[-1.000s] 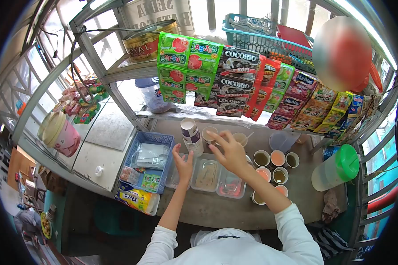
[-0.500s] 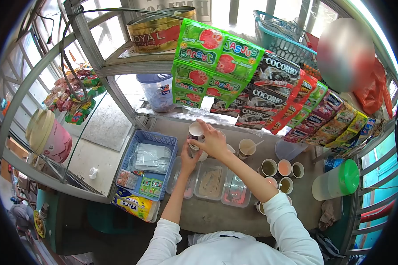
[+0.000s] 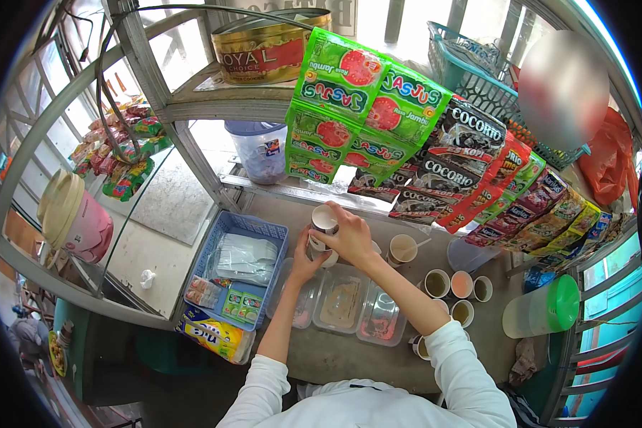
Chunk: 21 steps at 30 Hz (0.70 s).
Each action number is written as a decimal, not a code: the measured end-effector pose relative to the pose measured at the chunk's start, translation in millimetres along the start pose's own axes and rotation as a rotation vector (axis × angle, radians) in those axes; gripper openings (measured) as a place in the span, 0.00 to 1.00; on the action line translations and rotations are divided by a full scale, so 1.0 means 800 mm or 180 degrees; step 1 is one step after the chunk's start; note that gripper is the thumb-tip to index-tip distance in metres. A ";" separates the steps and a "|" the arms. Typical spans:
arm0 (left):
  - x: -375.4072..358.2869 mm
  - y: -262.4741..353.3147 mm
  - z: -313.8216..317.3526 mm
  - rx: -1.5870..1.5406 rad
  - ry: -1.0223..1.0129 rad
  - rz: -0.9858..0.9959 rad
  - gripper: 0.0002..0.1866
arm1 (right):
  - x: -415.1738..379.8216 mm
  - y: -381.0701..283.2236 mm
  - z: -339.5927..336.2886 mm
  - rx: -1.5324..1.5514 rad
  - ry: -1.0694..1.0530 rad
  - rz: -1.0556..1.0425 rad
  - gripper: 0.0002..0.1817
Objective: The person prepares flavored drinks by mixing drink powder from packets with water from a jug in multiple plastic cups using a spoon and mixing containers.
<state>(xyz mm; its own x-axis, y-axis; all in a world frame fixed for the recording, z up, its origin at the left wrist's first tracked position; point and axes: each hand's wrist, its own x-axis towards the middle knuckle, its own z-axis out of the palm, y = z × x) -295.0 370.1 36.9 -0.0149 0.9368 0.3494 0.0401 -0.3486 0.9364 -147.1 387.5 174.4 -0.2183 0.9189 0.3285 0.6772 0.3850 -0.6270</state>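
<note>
Bright daylight, fisheye-warped edges.

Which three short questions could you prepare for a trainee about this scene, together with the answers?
1. True or false: the left hand and the right hand are both at the stack of white paper cups.
2. Choose one. What lies at the near side of the rectangular blue plastic basket?
A. A crumpled brown cloth
B. A yellow plastic-wrapped pack
C. A red plastic bag
3. Fill in: the tall translucent plastic pitcher has a round ____ lid.

Key: 1. True. 2. B. 3. Green.
</note>
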 end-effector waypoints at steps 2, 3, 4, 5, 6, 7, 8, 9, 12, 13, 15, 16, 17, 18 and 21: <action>0.001 0.003 0.001 -0.0131 -0.0021 -0.0096 0.46 | 0.001 0.001 0.001 0.0025 0.0000 -0.0020 0.40; 0.001 -0.003 -0.001 -0.0117 -0.0050 -0.0106 0.45 | 0.001 0.001 0.002 0.0051 0.0013 -0.0041 0.39; 0.002 -0.009 -0.003 -0.0102 -0.0079 -0.0116 0.45 | 0.002 0.000 0.002 0.0077 0.0027 -0.0062 0.39; 0.002 -0.015 -0.006 -0.0088 -0.0108 -0.0127 0.45 | 0.003 -0.001 0.000 0.0098 -0.0017 -0.0049 0.38; 0.004 -0.014 -0.008 -0.0098 -0.0162 -0.0115 0.44 | 0.006 -0.007 -0.007 0.0114 -0.0059 -0.0038 0.38; 0.006 -0.013 -0.010 -0.0108 -0.0215 -0.0102 0.44 | 0.009 -0.010 -0.012 0.0130 -0.0100 -0.0028 0.37; 0.007 -0.011 -0.011 -0.0120 -0.0266 -0.0084 0.44 | 0.012 -0.010 -0.013 0.0265 0.0090 -0.0191 0.36; 0.007 -0.008 -0.010 -0.0141 -0.0216 -0.0063 0.43 | 0.018 -0.019 -0.023 0.0193 0.0066 -0.0236 0.37; 0.006 -0.004 -0.004 -0.0120 -0.0128 0.0006 0.43 | 0.023 -0.047 -0.058 0.0007 0.0001 -0.0447 0.36; 0.005 -0.005 -0.004 -0.0052 -0.0118 0.0031 0.43 | 0.018 -0.050 -0.063 -0.0089 0.0028 -0.0616 0.37; 0.003 -0.010 -0.007 0.0137 -0.0060 0.0109 0.43 | -0.006 -0.056 -0.069 -0.0277 0.0070 -0.0934 0.37; 0.001 -0.013 -0.009 0.0259 -0.0018 0.0163 0.43 | -0.020 -0.052 -0.071 -0.0150 0.0145 -0.1201 0.39; -0.004 -0.017 -0.010 0.0377 0.0018 0.0211 0.43 | -0.035 -0.051 -0.078 -0.0024 0.0278 -0.1308 0.39; -0.011 -0.009 -0.009 0.0708 0.0297 0.0367 0.44 | -0.050 -0.054 -0.091 0.0097 0.0411 -0.1409 0.39; -0.047 0.101 -0.001 0.1053 0.0680 0.0577 0.45 | -0.105 -0.074 -0.146 0.0583 0.0558 -0.1188 0.38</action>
<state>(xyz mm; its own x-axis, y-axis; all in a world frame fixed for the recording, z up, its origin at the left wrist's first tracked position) -291.8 306.9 99.5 -0.1832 0.8223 0.5388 0.3788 -0.4467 0.8105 -86.3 277.3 266.4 -0.2908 0.6920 0.6607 0.4358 0.7106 -0.5524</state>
